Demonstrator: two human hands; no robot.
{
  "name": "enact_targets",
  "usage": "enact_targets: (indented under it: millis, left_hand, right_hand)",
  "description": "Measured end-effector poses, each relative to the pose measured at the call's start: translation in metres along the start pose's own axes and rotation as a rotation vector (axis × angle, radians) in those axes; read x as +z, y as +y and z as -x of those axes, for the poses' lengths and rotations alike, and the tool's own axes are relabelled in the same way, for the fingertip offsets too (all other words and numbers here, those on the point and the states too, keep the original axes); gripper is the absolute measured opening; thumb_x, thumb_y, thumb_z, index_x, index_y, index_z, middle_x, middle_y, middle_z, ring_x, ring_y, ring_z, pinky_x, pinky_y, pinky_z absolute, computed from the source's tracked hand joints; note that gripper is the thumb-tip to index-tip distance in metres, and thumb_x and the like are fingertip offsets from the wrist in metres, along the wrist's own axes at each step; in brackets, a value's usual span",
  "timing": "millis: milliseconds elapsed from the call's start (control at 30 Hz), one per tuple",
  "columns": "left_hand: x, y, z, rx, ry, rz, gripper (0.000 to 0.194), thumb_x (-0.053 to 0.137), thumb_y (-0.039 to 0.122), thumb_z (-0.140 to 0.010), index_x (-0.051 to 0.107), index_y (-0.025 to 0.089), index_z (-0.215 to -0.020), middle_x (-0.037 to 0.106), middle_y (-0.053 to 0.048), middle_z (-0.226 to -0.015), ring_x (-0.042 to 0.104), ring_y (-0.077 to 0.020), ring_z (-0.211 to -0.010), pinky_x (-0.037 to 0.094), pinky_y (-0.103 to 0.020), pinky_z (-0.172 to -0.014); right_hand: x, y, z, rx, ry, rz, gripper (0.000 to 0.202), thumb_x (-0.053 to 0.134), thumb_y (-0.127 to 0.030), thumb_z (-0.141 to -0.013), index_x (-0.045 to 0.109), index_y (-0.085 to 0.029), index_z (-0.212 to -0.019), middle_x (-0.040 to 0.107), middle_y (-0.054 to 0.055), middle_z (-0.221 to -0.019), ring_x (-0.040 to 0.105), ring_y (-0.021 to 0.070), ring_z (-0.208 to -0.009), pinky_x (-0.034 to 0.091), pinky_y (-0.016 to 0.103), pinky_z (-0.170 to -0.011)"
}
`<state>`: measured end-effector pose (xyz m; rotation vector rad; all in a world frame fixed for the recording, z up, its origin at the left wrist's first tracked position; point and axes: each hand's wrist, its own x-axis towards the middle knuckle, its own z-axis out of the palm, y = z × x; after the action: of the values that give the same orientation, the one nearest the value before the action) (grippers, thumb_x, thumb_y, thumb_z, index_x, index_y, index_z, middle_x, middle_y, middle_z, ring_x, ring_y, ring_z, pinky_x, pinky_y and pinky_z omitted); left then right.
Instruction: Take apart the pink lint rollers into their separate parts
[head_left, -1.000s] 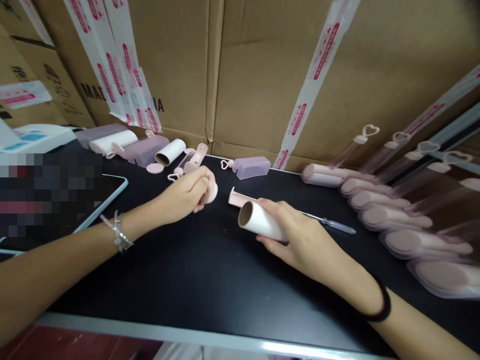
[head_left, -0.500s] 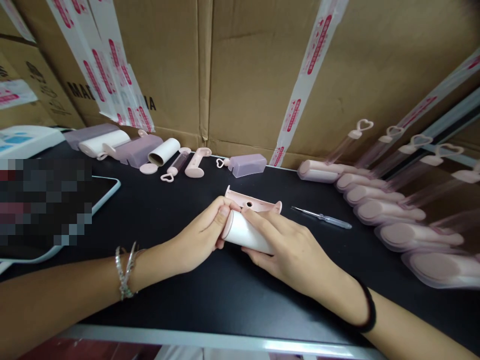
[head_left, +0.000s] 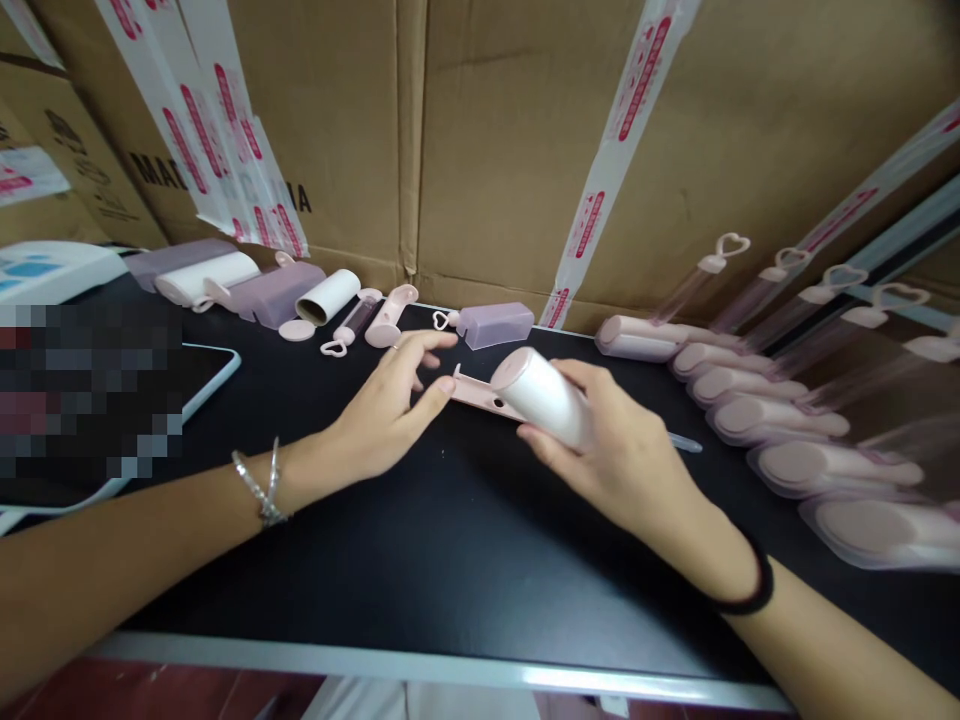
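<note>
My right hand (head_left: 622,440) is wrapped round a white tube (head_left: 544,400), tilted so its pink end cap faces up and to the left. My left hand (head_left: 390,410) is off the tube, fingers spread, with nothing in it. Behind the tube a pink bracket (head_left: 477,392) with a dark hole lies on the black table (head_left: 420,570); my left thumb is close to its left end. The tube and my right hand cover part of the bracket. A screwdriver (head_left: 684,443) shows only its clear handle beyond my right hand.
Pink assembled units with heart-shaped loops (head_left: 795,425) line the right side. Along the back lie a lilac translucent case (head_left: 495,325), another pink bracket (head_left: 391,318), an open white tube (head_left: 328,297) and a round cap (head_left: 297,330). A tablet (head_left: 214,385) sits left; cardboard boxes (head_left: 495,150) stand behind.
My left hand has let go of the tube's capped end and opened, moving left. My right hand has lifted and tilted the tube, raising the cap.
</note>
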<state>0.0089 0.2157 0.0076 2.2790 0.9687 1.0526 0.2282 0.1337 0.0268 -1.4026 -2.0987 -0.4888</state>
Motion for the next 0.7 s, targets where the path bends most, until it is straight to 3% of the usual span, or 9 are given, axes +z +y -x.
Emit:
enact_targets:
  millis: [67, 133, 233, 333, 500, 700]
  left_hand:
    - [-0.001, -0.013, -0.009, 0.037, -0.085, -0.099, 0.063, 0.051, 0.041, -0.086, 0.029, 0.017, -0.14, 0.038, -0.014, -0.143, 0.041, -0.0252, -0.126, 0.04, -0.04, -0.099]
    - [0.0, -0.023, -0.017, 0.038, -0.178, -0.145, 0.071, 0.056, 0.042, -0.083, 0.027, 0.018, -0.142, 0.036, -0.014, -0.146, 0.035, -0.0266, -0.133, 0.033, -0.044, -0.106]
    - [0.004, -0.025, -0.023, 0.011, -0.272, -0.098, 0.051, 0.055, 0.041, -0.084, 0.046, 0.019, -0.129, 0.055, -0.009, -0.131, 0.051, -0.0234, -0.12, 0.038, -0.041, -0.103]
    - [0.005, -0.015, -0.018, -0.026, -0.308, 0.027, 0.037, 0.055, 0.037, -0.085, 0.056, 0.02, -0.118, 0.066, -0.004, -0.113, 0.063, -0.0184, -0.1, 0.047, -0.033, -0.091]
    - [0.003, 0.002, 0.0, -0.061, -0.307, 0.114, 0.035, 0.06, 0.037, -0.082, 0.059, 0.022, -0.113, 0.069, -0.001, -0.1, 0.065, -0.0149, -0.085, 0.05, -0.028, -0.081]
    - [0.006, 0.001, 0.005, -0.127, -0.306, 0.24, 0.034, 0.061, 0.036, -0.082, 0.058, 0.023, -0.113, 0.069, 0.0, -0.099, 0.065, -0.0142, -0.092, 0.049, -0.027, -0.086]
  right_hand:
    - [-0.003, 0.011, -0.006, 0.015, 0.033, 0.022, 0.047, 0.058, -0.039, -0.082, 0.047, -0.017, -0.122, 0.063, 0.012, -0.108, 0.063, 0.0245, -0.092, 0.053, 0.036, -0.074]
    - [-0.004, 0.018, -0.011, -0.007, 0.034, 0.027, 0.046, 0.058, -0.037, -0.083, 0.05, -0.018, -0.124, 0.062, 0.011, -0.108, 0.06, 0.0245, -0.095, 0.051, 0.037, -0.079]
    - [-0.002, 0.022, -0.014, -0.057, -0.026, 0.013, 0.047, 0.058, -0.033, -0.084, 0.05, -0.018, -0.127, 0.059, 0.011, -0.109, 0.057, 0.0239, -0.097, 0.05, 0.038, -0.084]
    - [0.003, 0.02, -0.011, -0.117, -0.106, -0.004, 0.048, 0.058, -0.032, -0.083, 0.05, -0.016, -0.128, 0.059, 0.012, -0.112, 0.056, 0.0247, -0.1, 0.049, 0.04, -0.087]
    - [0.009, 0.017, -0.008, -0.143, -0.176, -0.021, 0.045, 0.057, -0.028, -0.084, 0.051, -0.016, -0.126, 0.06, 0.012, -0.116, 0.053, 0.0251, -0.105, 0.046, 0.041, -0.093]
    - [0.012, 0.017, -0.006, -0.099, -0.307, -0.006, 0.048, 0.061, -0.032, -0.081, 0.052, -0.017, -0.126, 0.061, 0.01, -0.117, 0.056, 0.0258, -0.103, 0.047, 0.044, -0.09]
